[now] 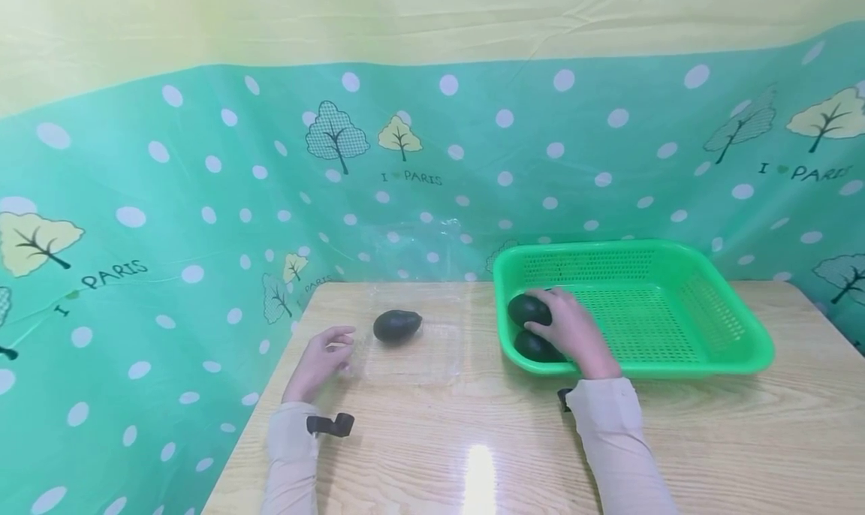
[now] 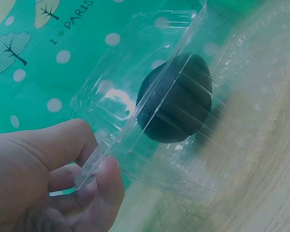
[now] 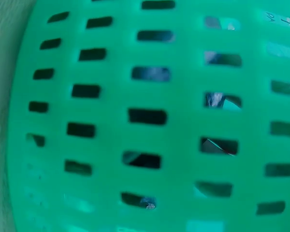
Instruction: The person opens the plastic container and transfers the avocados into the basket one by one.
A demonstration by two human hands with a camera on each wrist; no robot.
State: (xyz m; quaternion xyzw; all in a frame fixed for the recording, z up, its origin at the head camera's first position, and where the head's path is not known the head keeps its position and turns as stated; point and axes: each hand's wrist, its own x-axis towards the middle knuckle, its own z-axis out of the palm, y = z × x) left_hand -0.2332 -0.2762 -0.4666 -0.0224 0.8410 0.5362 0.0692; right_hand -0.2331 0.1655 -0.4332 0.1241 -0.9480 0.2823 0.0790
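My left hand (image 1: 323, 361) pinches the near-left rim of a clear plastic clamshell box (image 1: 442, 359) between thumb and fingers, as the left wrist view shows. Inside that box lies one dark, pear-shaped avocado (image 1: 396, 326), seen through the ribbed plastic wall (image 2: 130, 140). The box's lid stands raised at the back. Over at the left end of the green basket (image 1: 733, 312), my right hand (image 1: 574, 331) grips an avocado (image 1: 527, 310) with thumb and fingers. A second avocado (image 1: 535, 347) lies right beneath the hand, partly covered by it. Basket wall (image 3: 113, 106) fills the right wrist view, hiding the hand.
Both containers stand on a light wooden table (image 1: 405, 447), the basket to the right of the box. Behind them hangs a green dotted cloth (image 1: 473, 140) printed with trees. The basket's near rim lies just under my right wrist.
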